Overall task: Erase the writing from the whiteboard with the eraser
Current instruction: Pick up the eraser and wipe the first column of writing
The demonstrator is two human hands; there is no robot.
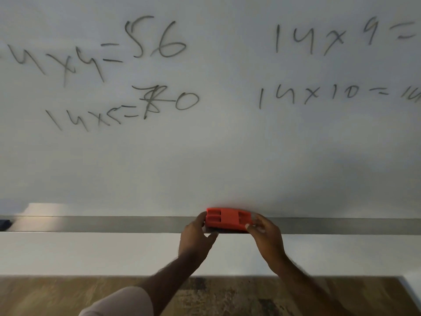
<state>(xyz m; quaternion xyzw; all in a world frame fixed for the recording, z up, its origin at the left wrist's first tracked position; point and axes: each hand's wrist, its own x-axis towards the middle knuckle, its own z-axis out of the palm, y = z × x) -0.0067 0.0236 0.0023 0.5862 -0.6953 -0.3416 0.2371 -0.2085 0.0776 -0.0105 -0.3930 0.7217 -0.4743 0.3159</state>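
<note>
A red eraser (pixel 227 218) with a dark felt underside lies on the metal tray (pixel 114 224) along the whiteboard's lower edge. My left hand (pixel 197 236) grips its left end and my right hand (pixel 265 233) grips its right end, fingers curled around it. The whiteboard (pixel 216 156) fills the upper view. Dark marker writing (pixel 141 49) of multiplication sums sits at the upper left, and further writing (pixel 319 94) sits at the upper right, running off the frame's right edge.
A dark object (pixel 5 223) rests at the tray's far left end. Below the tray is a white wall strip (pixel 91 254), then wood-patterned floor (pixel 57 295). The board's lower half carries no writing.
</note>
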